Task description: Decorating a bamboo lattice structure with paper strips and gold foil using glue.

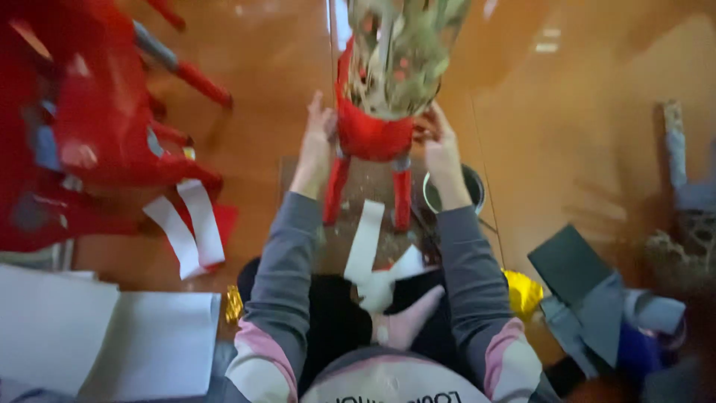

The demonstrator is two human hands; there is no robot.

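Two hands are raised at a red stool standing on the floor ahead. Left hand is laid open against its left side; right hand is curled at its right edge, grip uncertain. A wrapped bundle is carried on top.

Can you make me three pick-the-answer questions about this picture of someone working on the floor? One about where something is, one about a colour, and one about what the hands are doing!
1. Where is the stool?
A. between the hands
B. behind the person
C. on the chair

2. What colour is the stool?
A. blue
B. red
C. green

3. How are the left hand and right hand?
A. in pockets
B. folded together
C. raised at the stool's sides

Answers: 1 A, a hand sits on each side; 2 B, its seat and legs are red; 3 C, both hands reach up beside it.
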